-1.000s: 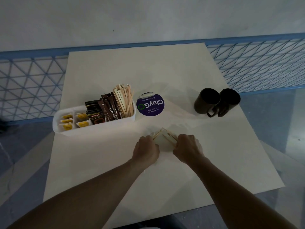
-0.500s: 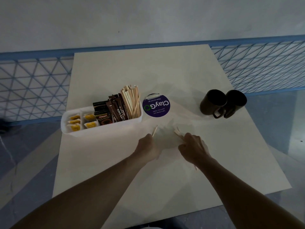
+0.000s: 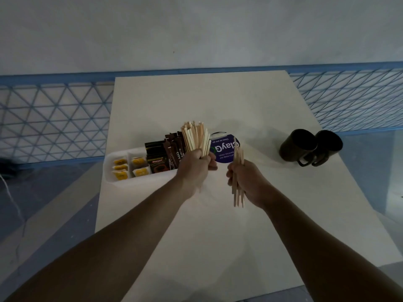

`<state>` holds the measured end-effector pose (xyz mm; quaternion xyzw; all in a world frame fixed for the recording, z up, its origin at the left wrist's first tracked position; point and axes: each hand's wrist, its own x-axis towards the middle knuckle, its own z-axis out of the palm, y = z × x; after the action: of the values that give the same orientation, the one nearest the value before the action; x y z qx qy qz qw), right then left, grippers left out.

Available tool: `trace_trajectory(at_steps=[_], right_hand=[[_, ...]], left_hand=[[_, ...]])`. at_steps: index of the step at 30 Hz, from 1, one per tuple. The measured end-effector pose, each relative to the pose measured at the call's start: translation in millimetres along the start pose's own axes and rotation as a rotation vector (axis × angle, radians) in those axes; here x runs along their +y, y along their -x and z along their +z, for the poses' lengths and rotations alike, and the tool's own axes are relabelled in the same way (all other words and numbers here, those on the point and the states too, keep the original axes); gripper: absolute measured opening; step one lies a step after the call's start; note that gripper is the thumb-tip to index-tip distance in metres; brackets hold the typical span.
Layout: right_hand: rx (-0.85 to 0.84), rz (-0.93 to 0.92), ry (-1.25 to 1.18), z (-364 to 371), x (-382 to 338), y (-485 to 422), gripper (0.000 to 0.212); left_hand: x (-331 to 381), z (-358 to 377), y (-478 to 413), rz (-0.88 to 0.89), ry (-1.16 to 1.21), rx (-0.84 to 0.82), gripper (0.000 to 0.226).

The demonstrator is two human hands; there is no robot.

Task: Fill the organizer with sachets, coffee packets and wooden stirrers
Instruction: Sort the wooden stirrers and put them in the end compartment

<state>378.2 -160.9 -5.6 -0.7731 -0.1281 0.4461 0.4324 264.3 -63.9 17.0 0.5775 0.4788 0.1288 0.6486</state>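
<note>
Worktop [image 3: 218,236]: nothing loose left on it that I can see, so this should be the last load.

Organizer [image 3: 139,182] sits left of centre, long side towards me. My target is its right-end compartment, next to the purple-lidded tub [image 3: 222,149]. Two dark mugs [image 3: 298,147] are well apart on the right, not a factor.

Left hand [image 3: 194,166]: fingers curled round the foot of the wooden stirrers [image 3: 193,136] fanned upright over that compartment. I can't tell whether it holds loose ones or the bunch already seated; the hand hides the rim.

Right hand [image 3: 248,179]: fist round its own stirrer bundle [image 3: 238,196], near upright, ends sticking out above and below, in the air just right of the organizer and in front of the tub.

Plan as I judge it:
- Left hand gathers the standing bunch towards the coffee packets [image 3: 159,160] to open a gap on the tub side.
- Even up the bundle's lower ends first; they look staggered.
- Bring the bundle over the gap and go down vertical, then slacken the grip only once the ends hit bottom.
- Keep the fist loose enough to slide, or thin sticks will jam or snap.

Risks: clipping the tub, a stray stick landing among the packets.

Sachets [image 3: 120,168] are in the left compartments, already in, so leave them.
</note>
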Motion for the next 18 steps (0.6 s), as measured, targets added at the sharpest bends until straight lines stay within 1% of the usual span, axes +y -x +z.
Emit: trace_trajectory(at_steps=[4, 6, 10, 14, 18], right_hand=[[0.055, -0.06, -0.148, 20, -27, -10, 0.025], [0.098, -0.12, -0.161, 29, -42, -15, 0.025], [0.127, -0.256, -0.249, 45, -70, -20, 0.027], [0.174, -0.398, -0.209, 57, -85, -28, 0.024], [0.209, -0.451, -0.179, 67, -88, -36, 0.023]], left_hand=[[18, -23, -9, 0.086, 0.136, 0.019, 0.02], [24, -32, -13, 0.12, 0.145, 0.053, 0.021], [33, -43, -18, 0.163, 0.172, 0.124, 0.024], [36, -44, -25, 0.172, 0.156, 0.185, 0.018], [34, -40, -31, 0.15, 0.112, 0.239, 0.016]])
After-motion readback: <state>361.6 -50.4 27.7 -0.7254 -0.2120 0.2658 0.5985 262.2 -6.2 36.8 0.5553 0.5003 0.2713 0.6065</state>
